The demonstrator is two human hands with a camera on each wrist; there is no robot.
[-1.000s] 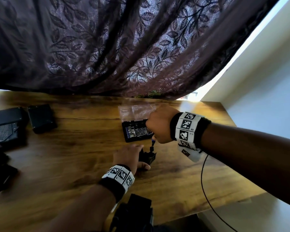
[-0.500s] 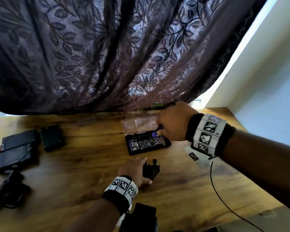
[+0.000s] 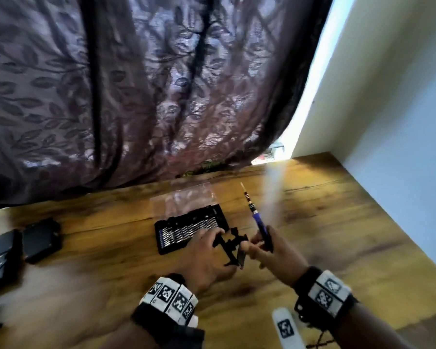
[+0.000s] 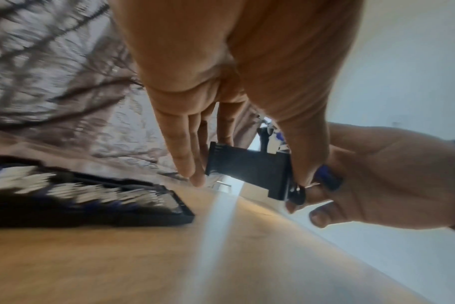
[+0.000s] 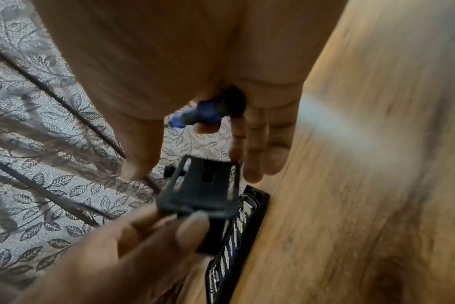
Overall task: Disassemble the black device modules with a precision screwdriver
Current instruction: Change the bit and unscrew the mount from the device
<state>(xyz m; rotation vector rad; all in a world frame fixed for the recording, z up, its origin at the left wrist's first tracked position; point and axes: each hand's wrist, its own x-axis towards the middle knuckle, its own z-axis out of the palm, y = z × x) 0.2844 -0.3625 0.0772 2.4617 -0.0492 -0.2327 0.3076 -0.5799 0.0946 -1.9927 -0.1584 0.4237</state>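
My left hand (image 3: 218,245) grips a small black module (image 3: 230,248) and holds it up off the wooden table (image 3: 337,235), in front of the bit case. My right hand (image 3: 257,244) grips a blue-handled precision screwdriver (image 3: 259,222), whose tip points up and away; its fingertips touch the module's right edge. In the left wrist view the module (image 4: 247,166) sits between my left fingers (image 4: 187,156) and the right hand (image 4: 377,181). The right wrist view shows the screwdriver handle (image 5: 208,113) in the palm above the module (image 5: 205,185).
An open black bit case (image 3: 190,229) with a clear lid (image 3: 184,200) lies just beyond my hands. More black modules (image 3: 42,239) lie at the table's left edge. A dark leaf-patterned curtain (image 3: 161,84) hangs behind, and a white wall (image 3: 388,122) bounds the right.
The right hand came back from the bit case with the screwdriver and now meets the module. The left hand raised the module off the table. The head view shifted.
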